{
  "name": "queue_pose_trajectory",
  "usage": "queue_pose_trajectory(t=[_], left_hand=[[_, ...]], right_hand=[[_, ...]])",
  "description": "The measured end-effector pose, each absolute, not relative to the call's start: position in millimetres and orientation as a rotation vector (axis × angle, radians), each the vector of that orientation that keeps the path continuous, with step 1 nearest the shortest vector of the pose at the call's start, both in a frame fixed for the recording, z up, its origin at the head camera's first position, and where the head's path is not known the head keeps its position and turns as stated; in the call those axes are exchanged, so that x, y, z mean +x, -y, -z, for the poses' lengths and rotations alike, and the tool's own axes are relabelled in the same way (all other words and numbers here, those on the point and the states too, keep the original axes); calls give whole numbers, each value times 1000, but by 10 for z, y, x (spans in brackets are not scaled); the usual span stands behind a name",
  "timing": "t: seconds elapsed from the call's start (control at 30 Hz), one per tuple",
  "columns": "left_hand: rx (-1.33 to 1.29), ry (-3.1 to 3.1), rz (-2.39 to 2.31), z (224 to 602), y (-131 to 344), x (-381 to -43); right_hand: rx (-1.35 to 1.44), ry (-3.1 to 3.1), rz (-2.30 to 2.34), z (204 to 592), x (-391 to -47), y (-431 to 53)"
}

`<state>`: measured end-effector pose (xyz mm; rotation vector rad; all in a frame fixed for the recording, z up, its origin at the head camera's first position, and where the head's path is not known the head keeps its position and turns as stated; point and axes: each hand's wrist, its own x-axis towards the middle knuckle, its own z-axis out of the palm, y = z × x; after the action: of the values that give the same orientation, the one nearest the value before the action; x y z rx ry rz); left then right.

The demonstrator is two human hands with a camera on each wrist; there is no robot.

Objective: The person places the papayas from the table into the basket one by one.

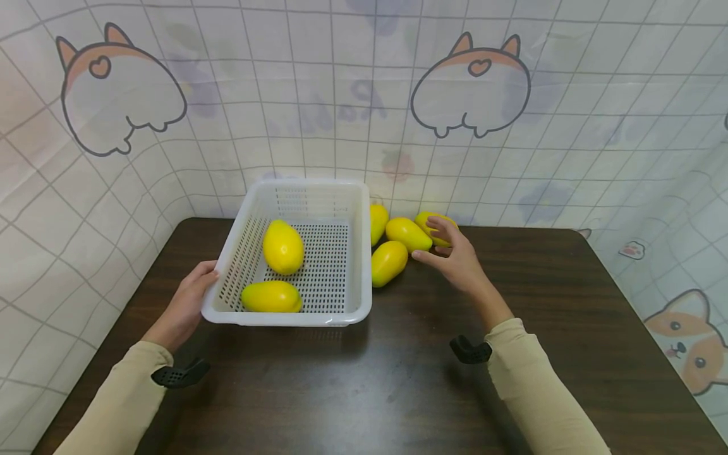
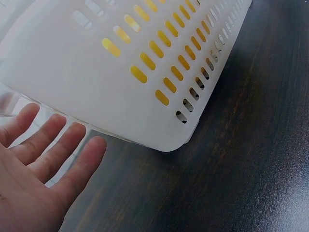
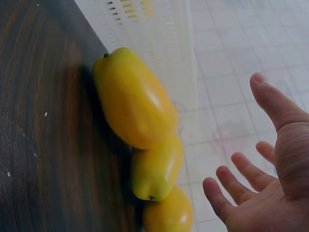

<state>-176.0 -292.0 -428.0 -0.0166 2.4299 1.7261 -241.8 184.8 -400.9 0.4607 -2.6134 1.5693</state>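
Observation:
A white plastic basket (image 1: 348, 278) with slotted walls stands on the left half of the table. Two yellow mangoes, one upright-looking (image 1: 283, 247) and one lying across the front (image 1: 272, 297), are inside. My left hand (image 1: 186, 301) holds the basket's left rim; in the left wrist view its fingers (image 2: 72, 145) lie under the rim, the thumb mostly hidden. Several more mangoes (image 1: 389, 263) cluster against the basket's right side. Over the far-right mango (image 1: 428, 222) hovers my right hand (image 1: 459, 260), fingers spread and nothing held. In the right wrist view a gap separates hand and mangoes (image 3: 135, 99).
The dark wooden table (image 1: 409, 379) has its back edge against a hanging white cloth (image 1: 318, 82) with grid lines and cartoon dogs. Both wrists carry a black strap mount (image 1: 471, 349). The cloth also hangs along the left and right sides.

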Motion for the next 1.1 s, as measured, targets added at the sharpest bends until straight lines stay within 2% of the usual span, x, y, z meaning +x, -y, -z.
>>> queue_pose_trajectory(t=[0.53, 0.83, 1.1], left_hand=[[-11, -2421, -1741, 4279, 2920, -1759], [-9, -2426, -1728, 4273, 2918, -1753], [8, -2427, -1731, 4277, 2918, -1747]], right_hand=[[362, 2606, -1527, 4026, -2446, -1942], [318, 2607, -1533, 3726, -2237, -1866], [276, 2572, -1529, 4077, -2486, -2022]])
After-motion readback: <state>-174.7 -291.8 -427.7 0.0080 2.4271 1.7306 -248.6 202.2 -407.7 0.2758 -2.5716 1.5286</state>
